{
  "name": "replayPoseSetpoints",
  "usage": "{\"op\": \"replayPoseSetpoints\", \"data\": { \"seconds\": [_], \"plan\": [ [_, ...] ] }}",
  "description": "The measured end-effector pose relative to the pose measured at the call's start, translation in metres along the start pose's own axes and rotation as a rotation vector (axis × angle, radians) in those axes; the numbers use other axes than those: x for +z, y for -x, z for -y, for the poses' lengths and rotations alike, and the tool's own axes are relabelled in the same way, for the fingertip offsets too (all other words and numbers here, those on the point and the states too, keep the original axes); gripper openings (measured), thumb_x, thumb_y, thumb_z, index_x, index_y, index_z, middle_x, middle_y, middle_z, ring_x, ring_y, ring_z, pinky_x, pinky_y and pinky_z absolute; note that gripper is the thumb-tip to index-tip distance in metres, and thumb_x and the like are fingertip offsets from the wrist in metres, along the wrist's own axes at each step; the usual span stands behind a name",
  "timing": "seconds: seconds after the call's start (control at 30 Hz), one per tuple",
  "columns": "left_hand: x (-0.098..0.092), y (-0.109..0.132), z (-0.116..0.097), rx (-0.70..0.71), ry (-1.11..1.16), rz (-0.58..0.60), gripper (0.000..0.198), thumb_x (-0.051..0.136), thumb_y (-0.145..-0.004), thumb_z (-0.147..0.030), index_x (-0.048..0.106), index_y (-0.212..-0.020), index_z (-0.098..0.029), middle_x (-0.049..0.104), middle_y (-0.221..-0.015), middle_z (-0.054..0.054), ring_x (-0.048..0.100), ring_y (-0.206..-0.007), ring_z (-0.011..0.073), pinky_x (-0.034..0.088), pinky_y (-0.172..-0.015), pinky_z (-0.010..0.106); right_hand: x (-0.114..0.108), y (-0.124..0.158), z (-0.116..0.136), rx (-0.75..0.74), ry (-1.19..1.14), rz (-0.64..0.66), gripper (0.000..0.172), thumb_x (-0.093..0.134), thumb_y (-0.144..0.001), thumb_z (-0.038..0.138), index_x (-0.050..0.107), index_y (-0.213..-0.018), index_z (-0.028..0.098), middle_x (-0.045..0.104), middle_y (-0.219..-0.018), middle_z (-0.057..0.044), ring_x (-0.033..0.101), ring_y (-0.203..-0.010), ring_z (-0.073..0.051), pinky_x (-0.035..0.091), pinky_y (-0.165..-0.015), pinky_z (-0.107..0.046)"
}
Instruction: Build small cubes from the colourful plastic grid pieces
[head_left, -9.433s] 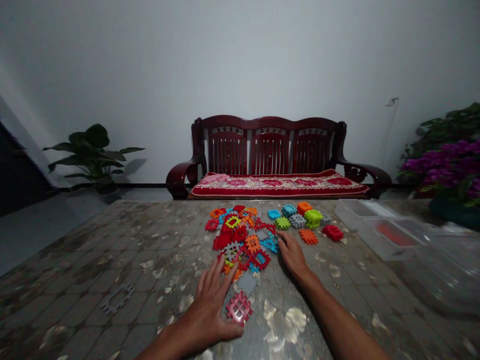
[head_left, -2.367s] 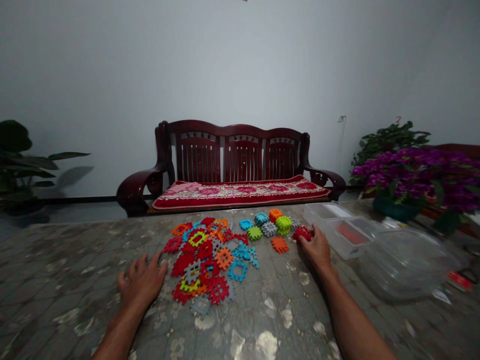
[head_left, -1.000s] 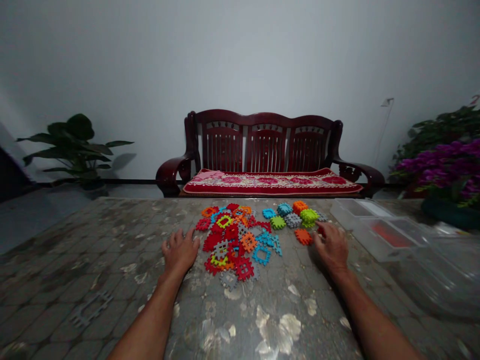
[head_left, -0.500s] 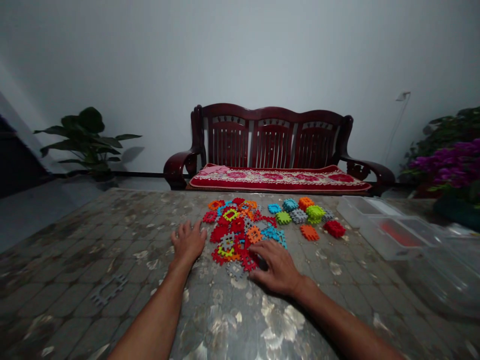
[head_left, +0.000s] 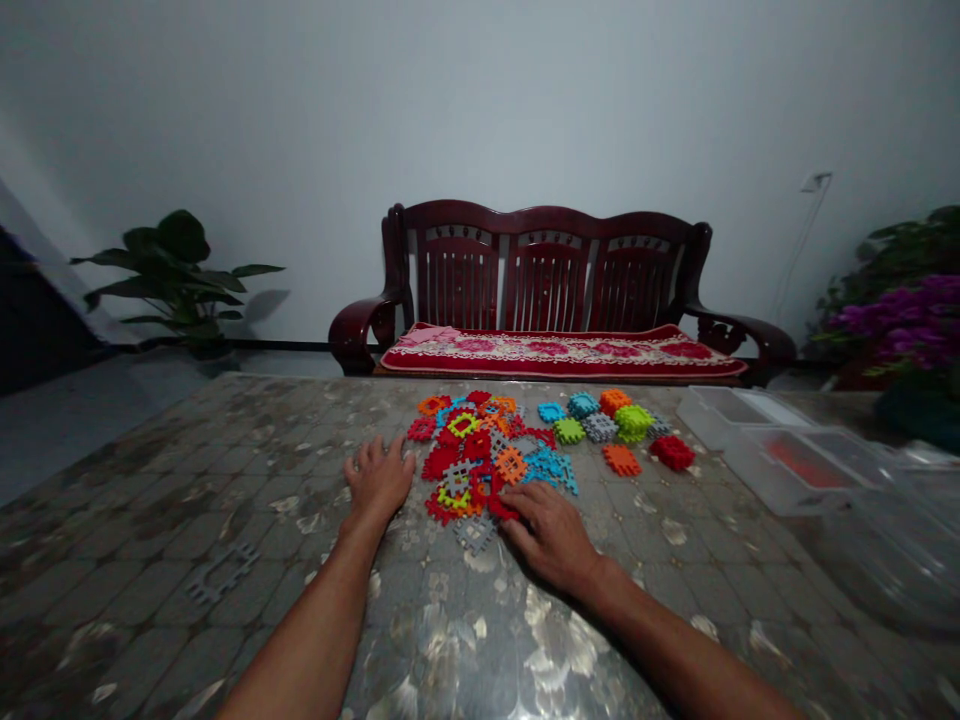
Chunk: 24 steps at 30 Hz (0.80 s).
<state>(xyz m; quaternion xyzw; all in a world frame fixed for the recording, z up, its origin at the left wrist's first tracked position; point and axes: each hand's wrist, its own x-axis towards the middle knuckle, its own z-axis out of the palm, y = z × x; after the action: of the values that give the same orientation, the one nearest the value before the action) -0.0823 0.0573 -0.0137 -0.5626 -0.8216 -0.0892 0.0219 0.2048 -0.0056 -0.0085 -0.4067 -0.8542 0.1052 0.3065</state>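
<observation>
A loose pile of toothed plastic building tiles in red, orange, blue, grey and yellow-green lies in the middle of the table. My left hand rests flat beside the pile's left edge, fingers spread and nothing in it. At the pile's near right side, my right hand has its thumb and fingers closed around a red tile, partly hidden by the fingers. Just in front of that lies a grey tile. An orange tile and several blue tiles sit beyond my right fingers.
Sorted stacks, among them a yellow-green stack and a red stack, stand right of the pile. Clear plastic boxes occupy the table's right side. A grey open-frame piece lies at left. Behind the table is a wooden bench.
My right thumb and fingers have come together on the red tile, which was beside them before. My left hand has stayed in place. The view has shifted slightly.
</observation>
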Motion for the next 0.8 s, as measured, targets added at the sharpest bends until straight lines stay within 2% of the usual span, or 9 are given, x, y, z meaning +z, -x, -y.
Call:
{"op": "replayPoseSetpoints", "data": {
  "seconds": [0.13, 0.23, 0.33, 0.4, 0.5, 0.63, 0.8],
  "plan": [
    [0.000, 0.000, 0.000, -0.003, -0.014, -0.014, 0.055, 0.036, -0.104, -0.041, 0.056, -0.153, -0.028, 0.050, -0.162, 0.014, 0.042, -0.150, 0.0322, 0.030, -0.122, 0.055, -0.002, 0.001, -0.003, 0.018, -0.054, -0.027, 0.025, 0.057, -0.103, 0.027, 0.074, -0.121, 0.024, 0.077, -0.116, -0.008, 0.067, -0.107, -0.022, 0.049, -0.097, -0.037],
    [-0.002, 0.001, -0.001, -0.002, -0.016, -0.008, 0.055, 0.038, -0.103, -0.041, 0.056, -0.153, -0.027, 0.050, -0.162, 0.015, 0.042, -0.150, 0.0330, 0.030, -0.122, 0.055, -0.006, -0.001, -0.011, 0.101, -0.098, -0.109, 0.028, 0.052, -0.104, 0.034, 0.077, -0.113, 0.026, 0.076, -0.110, -0.007, 0.067, -0.104, -0.023, 0.051, -0.095, -0.038],
    [-0.003, 0.001, -0.001, -0.006, -0.012, 0.000, 0.055, 0.038, -0.103, -0.040, 0.056, -0.153, -0.027, 0.050, -0.162, 0.015, 0.042, -0.151, 0.0331, 0.030, -0.122, 0.055, -0.009, -0.007, -0.031, 0.297, -0.212, -0.238, 0.034, 0.051, -0.101, 0.041, 0.078, -0.112, 0.023, 0.077, -0.105, -0.008, 0.069, -0.100, -0.025, 0.054, -0.091, -0.040],
    [-0.001, 0.000, -0.001, -0.007, -0.010, 0.001, 0.055, 0.038, -0.103, -0.041, 0.057, -0.153, -0.027, 0.050, -0.162, 0.015, 0.042, -0.151, 0.0332, 0.029, -0.122, 0.056, -0.012, -0.010, -0.049, 0.408, -0.280, -0.325, 0.038, 0.054, -0.096, 0.043, 0.077, -0.117, 0.021, 0.078, -0.110, -0.010, 0.071, -0.101, -0.027, 0.056, -0.092, -0.042],
    [0.001, -0.001, 0.000, -0.004, -0.010, -0.006, 0.055, 0.038, -0.103, -0.042, 0.057, -0.152, -0.028, 0.050, -0.162, 0.014, 0.042, -0.151, 0.0328, 0.029, -0.122, 0.056, -0.015, -0.010, -0.075, 0.482, -0.272, -0.401, 0.045, 0.057, -0.088, 0.043, 0.075, -0.122, 0.018, 0.078, -0.117, -0.012, 0.071, -0.105, -0.030, 0.056, -0.097, -0.046],
    [0.002, -0.002, 0.001, -0.009, -0.005, -0.001, 0.056, 0.035, -0.103, -0.043, 0.056, -0.153, -0.028, 0.049, -0.163, 0.014, 0.041, -0.152, 0.0330, 0.029, -0.122, 0.057, -0.022, -0.002, -0.096, 0.524, -0.154, -0.361, 0.050, 0.059, -0.083, 0.035, 0.073, -0.127, 0.016, 0.076, -0.121, -0.015, 0.072, -0.104, -0.029, 0.056, -0.098, -0.048],
    [-0.001, -0.002, 0.000, -0.004, -0.008, 0.022, 0.057, 0.034, -0.104, -0.043, 0.055, -0.154, -0.026, 0.047, -0.164, 0.015, 0.040, -0.152, 0.0342, 0.028, -0.123, 0.057, -0.028, 0.007, -0.104, 0.534, -0.028, -0.287, 0.052, 0.064, -0.080, 0.031, 0.071, -0.130, 0.017, 0.074, -0.127, -0.015, 0.070, -0.112, -0.030, 0.055, -0.103, -0.049]
  ]
}}
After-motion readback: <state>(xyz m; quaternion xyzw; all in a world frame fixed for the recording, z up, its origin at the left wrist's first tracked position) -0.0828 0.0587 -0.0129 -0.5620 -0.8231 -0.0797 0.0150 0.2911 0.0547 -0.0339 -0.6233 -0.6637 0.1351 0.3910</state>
